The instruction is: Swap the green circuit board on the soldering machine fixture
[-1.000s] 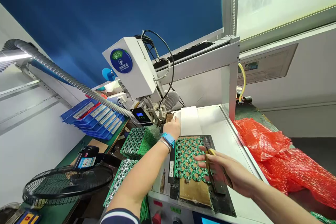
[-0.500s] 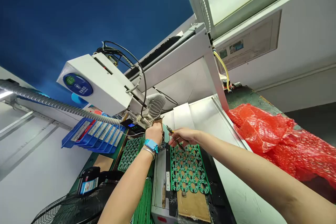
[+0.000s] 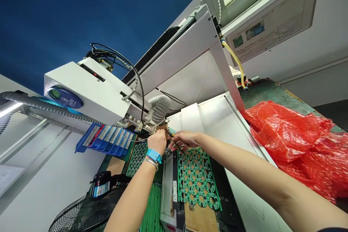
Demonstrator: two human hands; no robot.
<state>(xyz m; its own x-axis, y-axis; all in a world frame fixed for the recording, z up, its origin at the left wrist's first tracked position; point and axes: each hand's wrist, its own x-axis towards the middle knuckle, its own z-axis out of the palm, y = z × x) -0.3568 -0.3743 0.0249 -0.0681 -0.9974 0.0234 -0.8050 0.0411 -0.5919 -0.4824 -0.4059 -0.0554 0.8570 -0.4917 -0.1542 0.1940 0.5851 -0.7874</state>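
Pliers (image 3: pixel 178 147) pinched in right fingers (image 3: pixel 178 137), left fingers (image 3: pixel 162 135) curled (can't tell round what), perforated green panel (image 3: pixel 198 178)

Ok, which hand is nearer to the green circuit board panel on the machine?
Right. The right hand is at the far edge of the panel; the left hand is past its far left corner.
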